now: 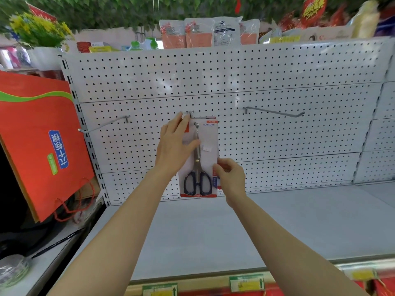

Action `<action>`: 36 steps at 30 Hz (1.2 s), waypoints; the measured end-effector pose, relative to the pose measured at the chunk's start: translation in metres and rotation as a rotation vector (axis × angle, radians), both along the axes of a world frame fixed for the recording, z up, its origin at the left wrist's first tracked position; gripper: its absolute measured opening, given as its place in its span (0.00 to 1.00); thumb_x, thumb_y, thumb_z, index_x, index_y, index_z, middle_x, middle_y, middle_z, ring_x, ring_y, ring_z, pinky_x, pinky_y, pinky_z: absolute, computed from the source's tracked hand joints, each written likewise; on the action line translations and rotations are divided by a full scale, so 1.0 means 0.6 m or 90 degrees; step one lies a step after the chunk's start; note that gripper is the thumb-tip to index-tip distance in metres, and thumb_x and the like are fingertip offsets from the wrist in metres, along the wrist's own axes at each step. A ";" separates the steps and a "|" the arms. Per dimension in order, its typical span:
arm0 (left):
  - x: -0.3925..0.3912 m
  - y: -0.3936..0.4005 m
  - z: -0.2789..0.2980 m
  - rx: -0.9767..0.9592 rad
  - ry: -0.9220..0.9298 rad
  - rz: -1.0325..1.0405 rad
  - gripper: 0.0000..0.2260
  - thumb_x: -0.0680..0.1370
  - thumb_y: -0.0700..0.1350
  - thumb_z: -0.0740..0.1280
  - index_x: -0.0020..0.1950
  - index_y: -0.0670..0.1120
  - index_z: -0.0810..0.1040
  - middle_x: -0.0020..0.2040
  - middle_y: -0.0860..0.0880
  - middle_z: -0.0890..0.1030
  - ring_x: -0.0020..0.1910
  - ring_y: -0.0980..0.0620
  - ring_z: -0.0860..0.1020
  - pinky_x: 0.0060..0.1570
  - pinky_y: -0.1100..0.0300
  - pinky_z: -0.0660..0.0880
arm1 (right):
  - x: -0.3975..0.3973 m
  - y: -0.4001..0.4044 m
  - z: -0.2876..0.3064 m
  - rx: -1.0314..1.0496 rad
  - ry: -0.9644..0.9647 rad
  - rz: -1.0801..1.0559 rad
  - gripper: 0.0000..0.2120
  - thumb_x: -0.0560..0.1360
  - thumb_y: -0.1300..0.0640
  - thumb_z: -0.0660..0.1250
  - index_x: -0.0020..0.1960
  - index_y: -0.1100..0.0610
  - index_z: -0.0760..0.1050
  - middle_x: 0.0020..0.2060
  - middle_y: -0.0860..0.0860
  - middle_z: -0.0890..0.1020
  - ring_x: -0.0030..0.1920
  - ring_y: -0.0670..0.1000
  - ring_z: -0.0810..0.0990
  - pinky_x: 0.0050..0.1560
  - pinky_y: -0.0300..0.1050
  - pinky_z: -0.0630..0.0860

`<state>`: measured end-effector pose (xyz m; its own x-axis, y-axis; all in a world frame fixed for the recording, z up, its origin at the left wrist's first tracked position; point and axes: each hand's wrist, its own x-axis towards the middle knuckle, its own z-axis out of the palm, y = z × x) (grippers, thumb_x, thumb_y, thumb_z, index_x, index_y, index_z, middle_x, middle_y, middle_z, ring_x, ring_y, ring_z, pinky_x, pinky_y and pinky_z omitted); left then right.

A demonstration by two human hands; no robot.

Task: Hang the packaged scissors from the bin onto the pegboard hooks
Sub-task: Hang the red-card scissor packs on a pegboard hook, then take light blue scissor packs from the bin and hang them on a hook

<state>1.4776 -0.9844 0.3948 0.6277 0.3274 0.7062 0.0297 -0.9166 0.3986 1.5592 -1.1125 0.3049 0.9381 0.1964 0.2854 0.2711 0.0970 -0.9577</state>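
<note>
A packaged pair of scissors (205, 159) with dark handles, on a white card with red trim, hangs upright at the middle hook (196, 124) of the white pegboard (235, 77). The hook's tip shows through the card's top hole. My left hand (175, 146) grips the card's upper left edge, fingers reaching up to the hook's mount. My right hand (230, 176) pinches the card's lower right edge. The bin is not in view.
Two more metal hooks stick out of the pegboard, one at the left (104, 124) and one at the right (275, 112), both bare. A grey shelf (235, 227) lies below. A red paper bag (38, 142) stands at the left. Packaged goods (205, 33) sit on top.
</note>
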 end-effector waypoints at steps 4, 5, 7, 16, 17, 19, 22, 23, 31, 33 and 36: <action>-0.013 -0.009 0.002 0.029 0.000 -0.003 0.36 0.77 0.55 0.70 0.80 0.48 0.57 0.81 0.51 0.56 0.79 0.49 0.50 0.77 0.51 0.52 | -0.003 -0.032 0.004 -0.054 -0.056 -0.058 0.11 0.75 0.58 0.68 0.57 0.55 0.79 0.48 0.47 0.82 0.48 0.42 0.79 0.57 0.47 0.78; -0.017 -0.012 0.001 0.038 -0.010 0.003 0.37 0.76 0.57 0.70 0.80 0.48 0.57 0.81 0.50 0.56 0.80 0.49 0.50 0.78 0.52 0.50 | -0.003 -0.042 0.005 -0.077 -0.084 -0.077 0.12 0.75 0.57 0.67 0.59 0.54 0.78 0.50 0.47 0.82 0.50 0.43 0.79 0.57 0.47 0.77; -0.025 -0.022 -0.001 0.067 -0.045 0.020 0.39 0.74 0.60 0.70 0.80 0.48 0.58 0.80 0.49 0.58 0.80 0.48 0.51 0.77 0.52 0.48 | -0.004 -0.066 0.013 -0.137 -0.149 -0.120 0.14 0.75 0.53 0.67 0.61 0.52 0.77 0.54 0.46 0.81 0.54 0.44 0.78 0.57 0.46 0.76; -0.029 -0.141 -0.025 0.323 -0.122 -0.095 0.35 0.74 0.61 0.68 0.75 0.44 0.66 0.71 0.46 0.71 0.70 0.45 0.68 0.70 0.50 0.63 | -0.023 -0.212 0.054 -0.351 -0.397 -0.336 0.20 0.76 0.48 0.66 0.66 0.53 0.74 0.60 0.50 0.79 0.58 0.54 0.77 0.57 0.49 0.70; -0.023 -0.156 -0.032 0.335 -0.110 -0.113 0.35 0.74 0.60 0.68 0.75 0.44 0.66 0.71 0.46 0.72 0.70 0.45 0.69 0.69 0.50 0.64 | -0.026 -0.231 0.052 -0.367 -0.427 -0.364 0.20 0.76 0.48 0.67 0.65 0.55 0.74 0.58 0.52 0.80 0.56 0.56 0.77 0.57 0.50 0.70; -0.009 -0.187 -0.048 0.351 -0.089 -0.149 0.34 0.75 0.58 0.69 0.75 0.43 0.67 0.70 0.46 0.73 0.68 0.44 0.70 0.69 0.49 0.65 | -0.033 -0.272 0.042 -0.407 -0.491 -0.419 0.20 0.75 0.50 0.68 0.64 0.58 0.76 0.55 0.55 0.82 0.53 0.57 0.79 0.57 0.53 0.71; 0.017 -0.239 -0.070 0.359 -0.051 -0.192 0.32 0.75 0.56 0.69 0.75 0.43 0.66 0.69 0.45 0.73 0.68 0.42 0.70 0.69 0.48 0.65 | -0.042 -0.341 0.023 -0.485 -0.526 -0.479 0.20 0.74 0.51 0.68 0.63 0.59 0.76 0.53 0.56 0.82 0.53 0.59 0.80 0.56 0.54 0.72; 0.025 -0.258 -0.077 0.357 -0.034 -0.205 0.32 0.76 0.54 0.69 0.75 0.43 0.66 0.70 0.44 0.73 0.69 0.42 0.70 0.69 0.48 0.64 | -0.045 -0.366 0.017 -0.511 -0.531 -0.499 0.20 0.74 0.51 0.68 0.62 0.59 0.76 0.53 0.56 0.82 0.52 0.59 0.80 0.56 0.54 0.73; 0.091 -0.442 -0.164 0.359 0.047 -0.333 0.29 0.76 0.49 0.70 0.74 0.40 0.68 0.68 0.41 0.74 0.67 0.39 0.71 0.67 0.46 0.65 | -0.052 -0.592 -0.049 -0.662 -0.445 -0.618 0.20 0.74 0.51 0.64 0.62 0.60 0.76 0.52 0.57 0.82 0.51 0.61 0.79 0.52 0.54 0.73; 0.107 -0.496 -0.190 0.359 0.070 -0.367 0.29 0.76 0.49 0.70 0.74 0.40 0.68 0.69 0.41 0.73 0.67 0.39 0.71 0.66 0.46 0.65 | -0.054 -0.655 -0.078 -0.685 -0.421 -0.635 0.19 0.74 0.52 0.65 0.61 0.61 0.76 0.51 0.58 0.82 0.50 0.62 0.80 0.51 0.55 0.73; 0.132 -0.578 -0.229 0.354 0.109 -0.413 0.29 0.76 0.49 0.69 0.74 0.40 0.68 0.69 0.41 0.73 0.67 0.39 0.71 0.66 0.46 0.65 | -0.061 -0.742 -0.120 -0.710 -0.357 -0.651 0.18 0.74 0.54 0.66 0.61 0.60 0.77 0.51 0.58 0.82 0.51 0.62 0.79 0.53 0.55 0.73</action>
<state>1.5566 -1.3309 0.2575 0.6830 -0.4958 0.5364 -0.5470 -0.8338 -0.0742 1.5226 -1.5574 0.2332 0.6325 -0.0800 0.7704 0.1038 -0.9769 -0.1867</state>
